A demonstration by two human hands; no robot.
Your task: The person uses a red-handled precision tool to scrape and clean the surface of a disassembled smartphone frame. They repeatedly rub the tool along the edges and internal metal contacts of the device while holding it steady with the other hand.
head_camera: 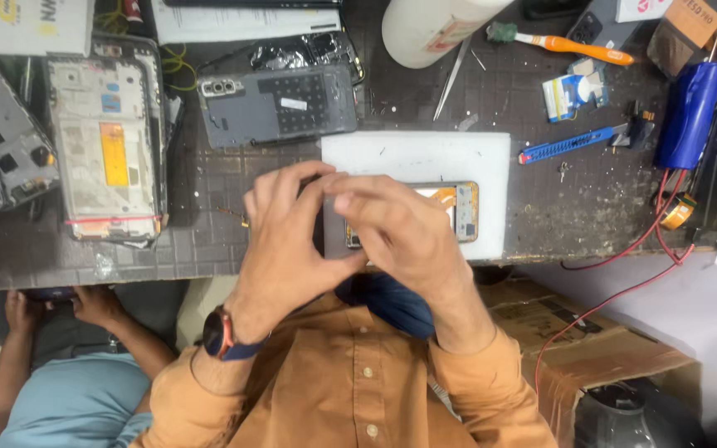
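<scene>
- Left hand (288,236): raised over the desk edge, palm turned inward, fingers curled and clamped on the near end of the phone (450,207); a dark watch with a red rim sits on that wrist.
- Right hand (400,236): crossed close against the left, fingers bent, tips pressed to the same end of the phone (thumbs of both hands meet in the middle).
- Both sleeves are orange, buttoned shirt cloth.
- Phone: opened, back off, lying on the white pad (417,158) near the desk's front edge; only its far end shows past the fingers, with an orange-yellow interior and a grey metal frame.
- Pad: flat, matte, rectangular, with small dark specks.
- Desk (209,249): dark, gridded, worn and dusty surface.
- Behind the pad: a grey back cover (280,104) (camera cut-out at one end), lying flat.
- Far side left: a white phone frame (109,133) with a yellow strip.
- Right: blue plastic tool (566,143), orange-handled brush (574,46), blue cylinder (690,112), red wires (641,241).
- Another person's hands (60,303) lie below the desk edge, well apart.
</scene>
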